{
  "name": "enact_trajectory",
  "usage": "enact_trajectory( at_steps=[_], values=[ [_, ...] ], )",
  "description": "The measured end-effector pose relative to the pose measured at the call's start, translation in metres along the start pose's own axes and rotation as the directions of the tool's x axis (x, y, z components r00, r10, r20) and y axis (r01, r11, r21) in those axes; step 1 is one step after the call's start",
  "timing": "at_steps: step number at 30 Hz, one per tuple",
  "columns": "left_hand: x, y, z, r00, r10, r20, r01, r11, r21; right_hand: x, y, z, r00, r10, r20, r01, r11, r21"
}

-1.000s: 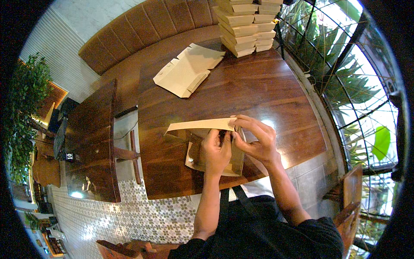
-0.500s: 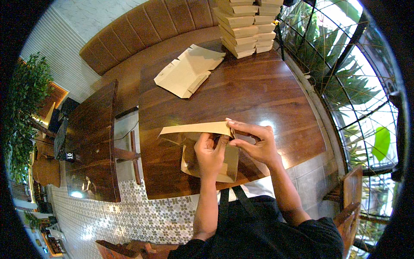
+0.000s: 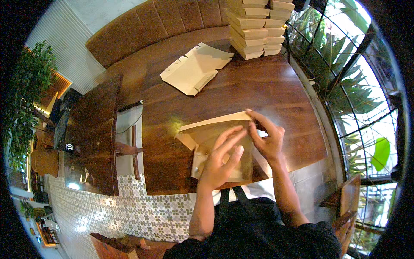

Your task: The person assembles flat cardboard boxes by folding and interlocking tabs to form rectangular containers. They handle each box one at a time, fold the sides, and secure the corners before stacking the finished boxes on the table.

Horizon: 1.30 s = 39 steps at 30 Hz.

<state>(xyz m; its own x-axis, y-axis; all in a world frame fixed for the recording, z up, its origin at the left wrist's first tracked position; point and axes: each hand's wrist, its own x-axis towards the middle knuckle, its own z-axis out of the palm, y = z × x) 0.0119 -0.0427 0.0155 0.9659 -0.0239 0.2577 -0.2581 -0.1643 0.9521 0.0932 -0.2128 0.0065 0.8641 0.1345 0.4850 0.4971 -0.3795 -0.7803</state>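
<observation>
A brown cardboard box (image 3: 246, 166), partly folded, rests near the front edge of the wooden table. Its raised lid carries a narrow folded strip along the top, and a side flap sticks out on the left. My right hand (image 3: 271, 140) grips the lid's upper right corner between thumb and fingers. In front of the lid, my left hand (image 3: 217, 166) is open with its fingers stretched toward that corner. It hides part of the box's inside, and whether its fingertips touch the cardboard I cannot tell.
A flat cardboard blank (image 3: 194, 71) lies farther back on the table (image 3: 276, 90). Beyond it, a tall stack of folded boxes (image 3: 254, 36) stands at the back right. A second table (image 3: 92, 138) is on the left, and a wooden chair (image 3: 347, 194) at the right.
My left hand has let go of the lid and opened its fingers. The lid has tilted back, showing more of its inside. My right hand stays at the corner, slightly higher.
</observation>
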Motion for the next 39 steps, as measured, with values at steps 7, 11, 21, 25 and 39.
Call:
enact_trajectory(
  at_steps=[7, 11, 21, 25, 39],
  values=[
    [-0.054, -0.016, -0.037, 0.705, 0.405, -0.582, -0.143, 0.885, 0.443, 0.008, 0.025, -0.016, 0.996, -0.047, -0.078, 0.036, 0.990, -0.135],
    [-0.042, -0.033, -0.048, 0.802, 0.195, -0.565, 0.032, 0.930, 0.367, 0.008, 0.030, -0.011, 0.996, -0.015, -0.083, 0.004, 0.992, -0.129],
    [-0.017, -0.030, -0.030, 0.659, 0.413, -0.629, 0.032, 0.819, 0.572, -0.010, -0.023, -0.017, 0.969, -0.114, -0.220, 0.090, 0.989, -0.115],
    [-0.015, -0.024, -0.022, 0.712, 0.409, -0.571, -0.023, 0.826, 0.563, -0.030, -0.051, 0.009, 0.896, 0.378, 0.234, -0.443, 0.804, 0.398],
    [-0.028, -0.011, -0.032, 0.869, -0.026, -0.494, 0.001, 0.999, -0.051, -0.025, -0.055, 0.033, 0.971, 0.156, 0.180, -0.205, 0.932, 0.299]
  ],
)
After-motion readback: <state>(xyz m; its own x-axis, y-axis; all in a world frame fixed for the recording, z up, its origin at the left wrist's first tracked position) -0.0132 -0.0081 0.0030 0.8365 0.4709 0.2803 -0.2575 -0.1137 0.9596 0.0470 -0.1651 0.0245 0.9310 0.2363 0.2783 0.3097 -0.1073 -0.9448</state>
